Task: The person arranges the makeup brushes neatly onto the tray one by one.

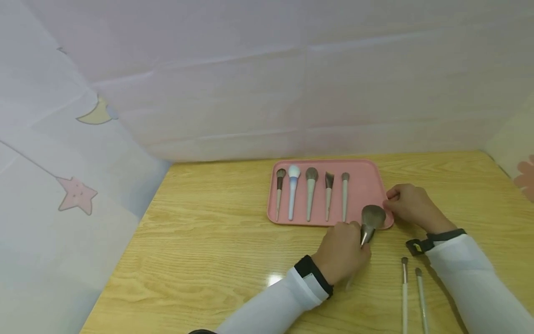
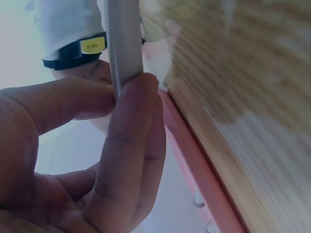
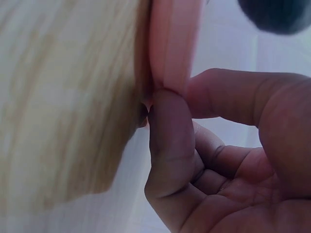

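My left hand (image 1: 341, 250) pinches the pale handle (image 2: 125, 43) of a large fluffy makeup brush (image 1: 372, 217) between thumb and fingers. The dark bristle head points away from me and overlaps the near right corner of a pink tray (image 1: 365, 185) in the head view. At the tray's right side, my right hand (image 1: 410, 206) grips the rim between thumb and finger, as the right wrist view shows at the pink edge (image 3: 177, 43). Side by side in the tray lie several makeup brushes, bristles to the back, among them a white-headed brush (image 1: 294, 185) and an angled brush (image 1: 328, 190).
Two slim brushes (image 1: 404, 287) lie on the wooden table (image 1: 200, 222) beside my right forearm, bristles pointing away from me. Behind the tray, a pale cloth wall (image 1: 250, 93) rises at the table's back edge. Another printed wall (image 1: 50, 222) stands at the left.
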